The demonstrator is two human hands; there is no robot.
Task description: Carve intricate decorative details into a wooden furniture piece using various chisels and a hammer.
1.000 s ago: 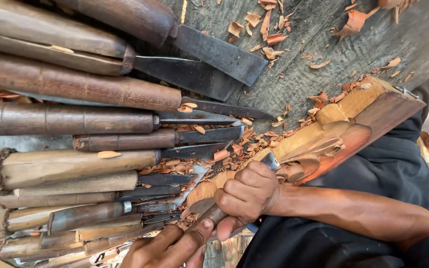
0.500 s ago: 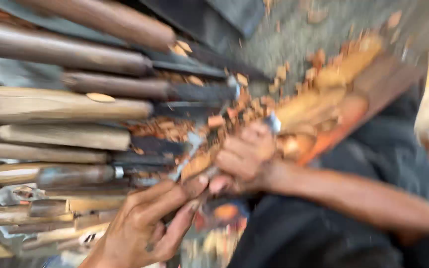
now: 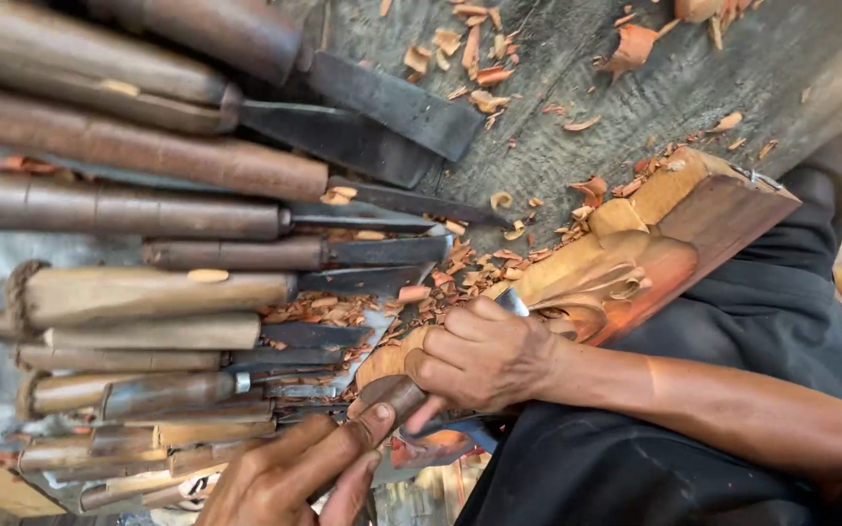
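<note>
The right hand (image 3: 484,356) has its grip closed around the shaft of a chisel (image 3: 411,394), fingers curled tight and knuckles up. The forearm runs back across the dark clothing (image 3: 655,458) on the person's side of it. The left hand (image 3: 280,477) sits just behind that grip, thumb and fingers pinched on the rounded wooden butt of the same chisel. Both grips are therefore closed on one tool.

Just ahead of the right grip, the steel tip shows for a short way and meets the carved wood block (image 3: 635,263). The block lies tilted, part on the bench (image 3: 577,146) and part against the dark clothing, with curled relief already cut into its pale face.

Doing this cut well seems to call for the forward grip to steer and brake while the rear one feeds only light pressure. The edge should stay low so it pares a thin curl rather than digging in, and the block should stay braced so it cannot rock.

Reddish wood shavings (image 3: 460,268) are heaped right beside the right grip, and thinner ones are scattered further out.

Beyond both grips, on the side away from the body, a row of spare chisels (image 3: 177,292) lies side by side, handles outward and blades toward the block
</note>
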